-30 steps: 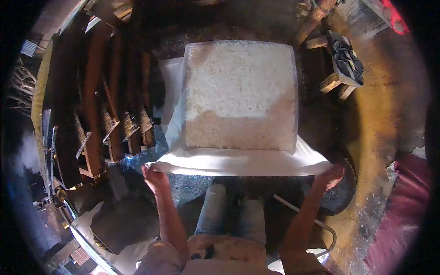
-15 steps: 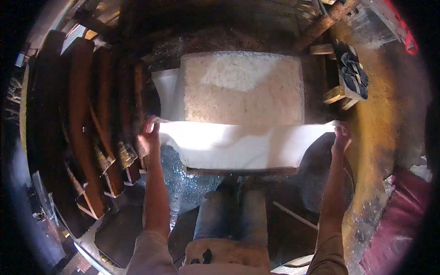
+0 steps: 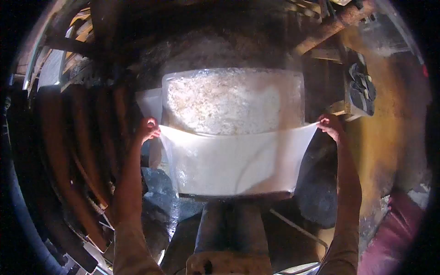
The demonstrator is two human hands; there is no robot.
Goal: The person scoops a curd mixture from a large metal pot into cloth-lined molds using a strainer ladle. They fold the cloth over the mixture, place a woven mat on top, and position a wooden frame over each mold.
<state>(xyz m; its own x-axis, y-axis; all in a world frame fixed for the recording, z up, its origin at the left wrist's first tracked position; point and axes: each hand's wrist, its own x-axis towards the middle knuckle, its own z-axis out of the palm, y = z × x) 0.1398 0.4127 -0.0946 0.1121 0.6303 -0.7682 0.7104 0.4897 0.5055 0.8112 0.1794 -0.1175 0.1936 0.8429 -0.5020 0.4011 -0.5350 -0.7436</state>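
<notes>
A white, wet-looking sheet (image 3: 229, 162) is stretched between my two hands over the near half of a pale block-like slab (image 3: 233, 98). Its near edge hangs at the slab's front edge, and the far edge is pulled taut. My left hand (image 3: 149, 129) pinches the sheet's far left corner, just off the slab's left side. At the far right corner, my right hand (image 3: 330, 126) pinches the sheet in the same way. The slab's far half shows a mottled, shiny surface. Another pale sheet (image 3: 149, 103) sticks out behind the slab's left side.
Long brown beams (image 3: 82, 151) stand in a row on the left. Dark sandals (image 3: 362, 89) lie on a wooden stool at the right. A dark red cloth (image 3: 394, 233) is at the lower right, and a thin stick (image 3: 298, 227) lies near my legs.
My hands have carried the sheet's far edge away from me, so it covers more of the slab. They are slightly closer together. The view has shifted, too.
</notes>
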